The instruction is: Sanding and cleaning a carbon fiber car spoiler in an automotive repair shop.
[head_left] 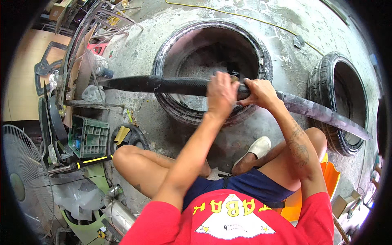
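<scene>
A long, narrow, slightly curved black strip (175,85) with a woven, carbon-fibre look lies across a large tyre (163,53) lying flat on the floor in front of me. Its right half is smeared with pale dust and reaches over toward a second tyre. My right hand (260,94) grips the strip just right of its middle, thumb and fingers around it. On top of the strip, close beside it, is my left hand (220,94); motion blurs its fingers, and whatever may be under them is hidden.
More tyres (326,94) stand at the right. An orange plastic piece (330,179) is by my right leg. At left are a fan (24,175), a green crate (87,136), a black-and-yellow handled tool (94,161) and a metal rack (83,45). A yellow hose (245,16) crosses the far floor.
</scene>
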The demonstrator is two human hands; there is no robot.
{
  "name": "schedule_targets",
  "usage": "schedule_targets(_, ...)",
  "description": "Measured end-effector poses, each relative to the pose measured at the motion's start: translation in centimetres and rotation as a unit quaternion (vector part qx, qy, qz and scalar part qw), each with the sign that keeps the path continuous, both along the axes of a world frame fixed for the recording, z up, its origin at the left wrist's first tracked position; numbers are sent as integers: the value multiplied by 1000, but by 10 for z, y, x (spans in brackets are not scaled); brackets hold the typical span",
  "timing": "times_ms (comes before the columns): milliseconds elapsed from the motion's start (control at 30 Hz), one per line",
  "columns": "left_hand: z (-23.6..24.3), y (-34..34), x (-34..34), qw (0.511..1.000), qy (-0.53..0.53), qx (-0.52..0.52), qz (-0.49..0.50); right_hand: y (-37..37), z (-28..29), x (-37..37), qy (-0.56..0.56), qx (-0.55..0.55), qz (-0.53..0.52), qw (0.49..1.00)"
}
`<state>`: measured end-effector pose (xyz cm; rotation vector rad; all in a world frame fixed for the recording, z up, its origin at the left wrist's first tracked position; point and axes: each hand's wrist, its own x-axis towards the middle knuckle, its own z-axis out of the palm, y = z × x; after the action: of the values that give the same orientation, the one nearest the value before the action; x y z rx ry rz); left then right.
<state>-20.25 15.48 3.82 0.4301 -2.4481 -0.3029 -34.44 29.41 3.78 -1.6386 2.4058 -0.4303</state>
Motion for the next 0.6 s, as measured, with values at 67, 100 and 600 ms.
schedule_targets(67, 8, -60, 16, 998, -13, -1, 55, -7, 11, 0, -4, 6, -4, 1000)
schedule_targets(100, 4, -99, 31, 995, 11, -3, 99, -15, 16, 2, -5, 9, -3, 1000)
schedule_targets(600, -23, -127, 44, 994, -33, 7, 105, -38, 1, -7, -37, 73, -21, 996)
